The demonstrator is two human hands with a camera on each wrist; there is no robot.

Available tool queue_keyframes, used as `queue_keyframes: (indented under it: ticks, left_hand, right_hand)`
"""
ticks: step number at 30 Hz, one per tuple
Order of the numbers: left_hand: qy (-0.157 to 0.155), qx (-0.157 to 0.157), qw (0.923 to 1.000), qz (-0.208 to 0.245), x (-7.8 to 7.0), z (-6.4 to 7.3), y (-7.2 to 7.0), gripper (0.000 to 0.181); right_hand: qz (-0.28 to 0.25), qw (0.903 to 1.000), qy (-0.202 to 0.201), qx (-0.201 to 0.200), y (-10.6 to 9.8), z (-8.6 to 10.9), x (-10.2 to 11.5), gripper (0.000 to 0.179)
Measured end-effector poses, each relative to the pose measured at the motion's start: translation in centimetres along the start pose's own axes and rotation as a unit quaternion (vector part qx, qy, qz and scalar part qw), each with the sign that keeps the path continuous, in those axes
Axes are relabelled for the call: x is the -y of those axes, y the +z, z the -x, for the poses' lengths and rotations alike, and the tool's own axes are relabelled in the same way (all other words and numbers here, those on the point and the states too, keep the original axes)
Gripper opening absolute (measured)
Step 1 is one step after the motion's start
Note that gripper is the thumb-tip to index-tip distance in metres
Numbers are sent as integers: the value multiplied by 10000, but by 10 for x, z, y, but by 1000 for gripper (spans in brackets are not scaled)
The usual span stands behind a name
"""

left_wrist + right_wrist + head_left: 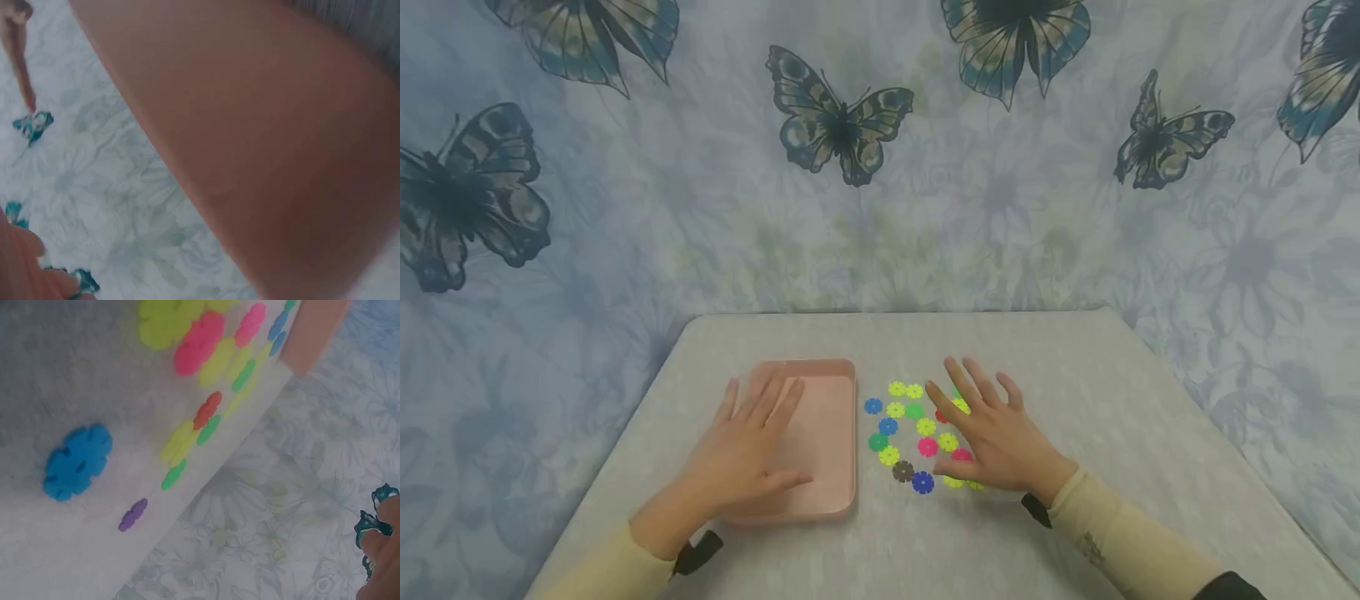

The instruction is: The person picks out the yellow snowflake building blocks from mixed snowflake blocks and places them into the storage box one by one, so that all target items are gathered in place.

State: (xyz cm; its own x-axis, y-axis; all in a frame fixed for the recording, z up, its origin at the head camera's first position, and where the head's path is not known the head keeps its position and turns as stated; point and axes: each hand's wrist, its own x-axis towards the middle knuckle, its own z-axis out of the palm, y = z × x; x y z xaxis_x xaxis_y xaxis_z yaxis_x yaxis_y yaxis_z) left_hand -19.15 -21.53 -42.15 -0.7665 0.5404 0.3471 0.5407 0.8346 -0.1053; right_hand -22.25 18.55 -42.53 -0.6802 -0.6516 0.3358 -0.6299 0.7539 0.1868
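Note:
My left hand is spread with straight fingers over the left part of a shallow pink tray. Nothing is in its grasp, and in the left wrist view its fingers show at the lower left beside the tray. Spread above the right side of a group of notched, flower-shaped plastic discs is my right hand, holding nothing and hiding some of them. Among the discs are a yellow one, a pink one, a dark blue one and a brown one.
The discs lie flat on a pale cloth-covered table, right of the tray. In the right wrist view a light blue disc and a purple disc lie apart from the cluster. Behind the table hangs a butterfly-patterned backdrop.

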Motion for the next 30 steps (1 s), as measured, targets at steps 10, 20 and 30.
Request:
queue_keyframes:
  ticks: [10, 20, 30]
  left_hand:
    - [-1783, 762, 9483, 2513, 16, 73, 27, 114]
    - [-1985, 539, 9212, 3303, 15, 92, 48, 118]
    - [-2169, 661, 9140, 3363, 14, 91, 46, 119]
  right_hand:
    - [-1095, 9902, 848, -203, 2, 0, -4, 88]
    - [-5131, 7592, 3929, 771, 20, 17, 14, 25]
    - [-3564, 8687, 3269, 1075, 35, 39, 24, 19]
